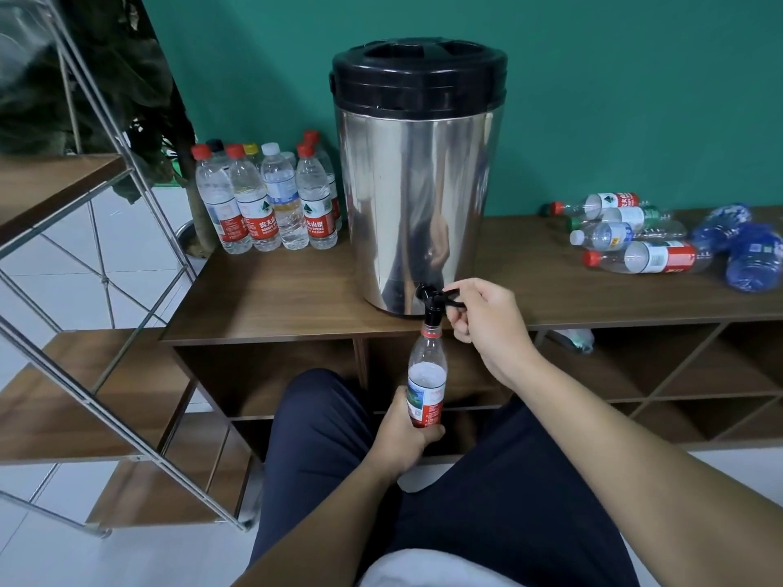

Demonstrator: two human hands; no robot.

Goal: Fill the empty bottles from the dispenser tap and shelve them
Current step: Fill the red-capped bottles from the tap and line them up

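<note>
The right hand (pixel 481 313) pinches the black tap lever (pixel 449 299) between curled fingers and thumb, apparently to hold the valve open. The left hand (pixel 404 434) wraps its fingers round the lower half of a red-labelled plastic bottle (pixel 427 381), keeping it upright with its open neck just under the tap spout (pixel 432 317) so water lands inside. The bottle looks more than half full, with the water line near the top of the label.

The spout overhangs the near edge of the wooden cabinet (pixel 275 298), which leaves room for a bottle beneath. The steel dispenser (pixel 417 197) wears a black lid. Far left of it stand capped bottles (pixel 267 201), seemingly filled. To the right lie empty bottles (pixel 635 239), some crushed. The metal-framed shelf (pixel 76 264) stands at the left.
</note>
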